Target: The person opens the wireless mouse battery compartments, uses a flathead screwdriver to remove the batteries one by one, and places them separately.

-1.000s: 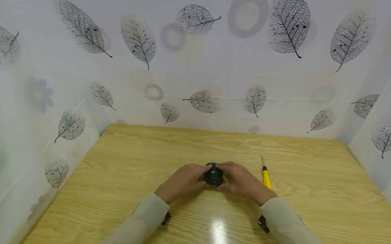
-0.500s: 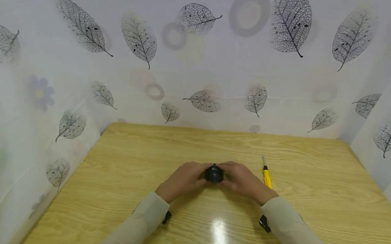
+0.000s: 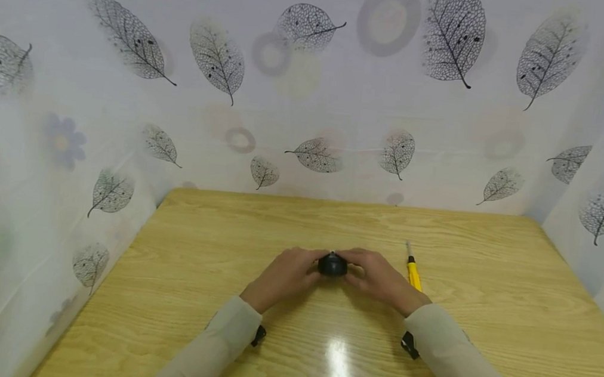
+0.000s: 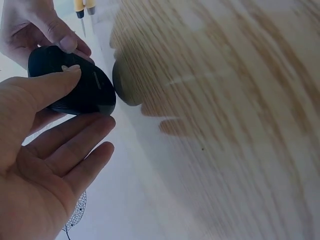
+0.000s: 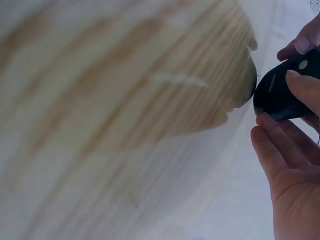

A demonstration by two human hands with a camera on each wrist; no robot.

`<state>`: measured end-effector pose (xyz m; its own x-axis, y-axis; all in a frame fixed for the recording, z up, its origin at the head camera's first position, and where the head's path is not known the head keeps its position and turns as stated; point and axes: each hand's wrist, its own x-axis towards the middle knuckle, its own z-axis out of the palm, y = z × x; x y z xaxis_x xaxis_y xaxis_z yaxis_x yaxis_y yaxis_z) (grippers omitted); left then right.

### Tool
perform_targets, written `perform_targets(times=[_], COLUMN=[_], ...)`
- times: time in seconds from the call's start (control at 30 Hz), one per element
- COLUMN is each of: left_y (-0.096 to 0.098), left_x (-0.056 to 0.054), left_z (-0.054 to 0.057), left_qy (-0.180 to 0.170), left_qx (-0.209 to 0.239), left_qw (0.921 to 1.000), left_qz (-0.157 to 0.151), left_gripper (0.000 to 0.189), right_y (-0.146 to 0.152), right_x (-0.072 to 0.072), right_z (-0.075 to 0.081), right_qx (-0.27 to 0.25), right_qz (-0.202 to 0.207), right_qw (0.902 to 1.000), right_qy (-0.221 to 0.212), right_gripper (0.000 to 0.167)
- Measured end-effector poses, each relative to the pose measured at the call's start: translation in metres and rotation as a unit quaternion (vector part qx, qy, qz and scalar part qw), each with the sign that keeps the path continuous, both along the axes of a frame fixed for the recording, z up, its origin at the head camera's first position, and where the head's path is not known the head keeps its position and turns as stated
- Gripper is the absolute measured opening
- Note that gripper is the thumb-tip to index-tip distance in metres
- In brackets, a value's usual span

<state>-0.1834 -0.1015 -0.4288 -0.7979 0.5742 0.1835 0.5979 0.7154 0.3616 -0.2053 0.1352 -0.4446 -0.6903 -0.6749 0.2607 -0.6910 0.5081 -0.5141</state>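
A black computer mouse [image 3: 332,265] is held between both hands near the middle of the wooden table. My left hand [image 3: 290,273] grips its left side, thumb and fingertips on the shell. From the opposite side my right hand [image 3: 376,280] pinches it the same way. In the left wrist view the glossy mouse [image 4: 95,92] stands tilted with its end at the tabletop, where its reflection shows; whether it touches cannot be told. A small round mark and a thin slot show on the mouse [image 5: 277,95] in the right wrist view.
Just right of the right hand lies a yellow-handled screwdriver [image 3: 413,275], its tip pointing away and its handle partly behind the wrist. Leaf-printed cloth [image 3: 330,107] surrounds the wooden table [image 3: 223,223] at the back and sides. Dark devices [image 3: 410,345] hang under both wrists.
The mouse has tipped between the hands, so the head view shows less of its height and its logo is lost from sight. Both hands keep their hold and nearly their place.
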Motion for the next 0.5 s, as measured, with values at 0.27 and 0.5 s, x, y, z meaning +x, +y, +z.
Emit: perform_targets(times=[0.27, 0.5], left_y=[0.0013, 0.0005], left_x=[0.0015, 0.0012], left_z=[0.0047, 0.0049], left_qy=[0.021, 0.015], left_qx=[0.022, 0.058], left_qw=[0.9995, 0.9981], left_qz=[0.001, 0.009], left_gripper=[0.031, 0.031], right_y=[0.0016, 0.0015], right_x=[0.0010, 0.0016], right_z=[0.0023, 0.0024], right_qx=[-0.017, -0.037], right_qz=[0.003, 0.004], right_qw=[0.9998, 0.9993], right_qy=[-0.002, -0.002], right_gripper=[0.046, 0.042])
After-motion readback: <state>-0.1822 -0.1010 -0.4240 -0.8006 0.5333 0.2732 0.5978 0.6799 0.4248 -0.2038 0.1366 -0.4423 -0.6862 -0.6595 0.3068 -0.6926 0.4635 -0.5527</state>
